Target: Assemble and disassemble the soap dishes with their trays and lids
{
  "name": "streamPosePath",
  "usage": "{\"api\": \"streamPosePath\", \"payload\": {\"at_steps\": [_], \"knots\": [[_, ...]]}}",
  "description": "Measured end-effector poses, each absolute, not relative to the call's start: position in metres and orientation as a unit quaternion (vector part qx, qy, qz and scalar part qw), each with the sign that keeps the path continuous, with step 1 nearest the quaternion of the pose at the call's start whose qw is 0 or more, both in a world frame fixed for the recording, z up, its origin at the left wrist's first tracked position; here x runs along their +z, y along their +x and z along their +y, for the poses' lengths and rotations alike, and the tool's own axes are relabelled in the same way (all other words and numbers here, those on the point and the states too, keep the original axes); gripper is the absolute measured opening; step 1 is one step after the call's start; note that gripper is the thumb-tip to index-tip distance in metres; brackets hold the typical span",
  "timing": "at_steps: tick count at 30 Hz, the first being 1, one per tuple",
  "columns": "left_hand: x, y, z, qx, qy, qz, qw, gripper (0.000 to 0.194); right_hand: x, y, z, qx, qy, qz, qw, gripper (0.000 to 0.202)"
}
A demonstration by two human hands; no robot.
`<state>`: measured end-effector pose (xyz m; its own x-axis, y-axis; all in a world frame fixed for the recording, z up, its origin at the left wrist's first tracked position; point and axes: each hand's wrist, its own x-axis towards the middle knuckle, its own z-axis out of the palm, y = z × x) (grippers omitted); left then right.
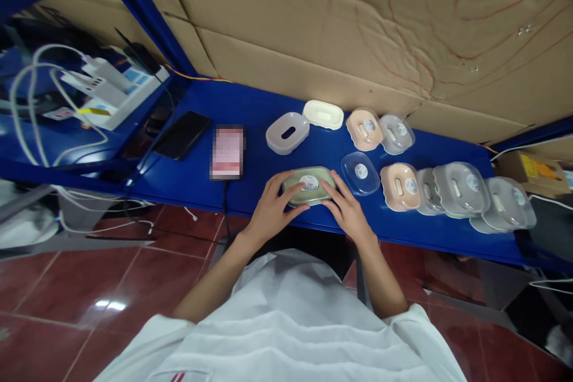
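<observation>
Left hand [271, 210] and right hand [351, 215], fingers spread, hold the lidded green box [314, 196] at the near edge. Lidded boxes [460, 190] stand right; the far pale box [276, 136] is uncovered, one clear lid [359, 174] loose

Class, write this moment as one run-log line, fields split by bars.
left hand: on green container | right hand: on its other side | clear lid: flat on blue table, beside right hand
</observation>
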<state>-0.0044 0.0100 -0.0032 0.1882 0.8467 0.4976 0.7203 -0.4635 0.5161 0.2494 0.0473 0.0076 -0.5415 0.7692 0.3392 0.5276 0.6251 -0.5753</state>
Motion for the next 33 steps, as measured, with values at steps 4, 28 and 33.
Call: {"api": "streamPosePath", "payload": {"at_steps": [4, 28, 33], "knots": [[-0.006, -0.004, 0.011, 0.372, 0.768, 0.513, 0.089, 0.059, 0.008, 0.248, 0.047, 0.196, -0.380, -0.859, 0.282, 0.067], [0.052, -0.056, 0.047, 0.358, 0.738, 0.568, 0.073, 0.065, 0.004, 0.248, 0.049, 0.213, -0.440, -0.826, 0.280, 0.077], [0.061, -0.126, 0.150, 0.316, 0.652, 0.689, 0.011, 0.083, 0.001, 0.246, 0.053, 0.130, -0.428, -0.837, 0.315, 0.049]]}}
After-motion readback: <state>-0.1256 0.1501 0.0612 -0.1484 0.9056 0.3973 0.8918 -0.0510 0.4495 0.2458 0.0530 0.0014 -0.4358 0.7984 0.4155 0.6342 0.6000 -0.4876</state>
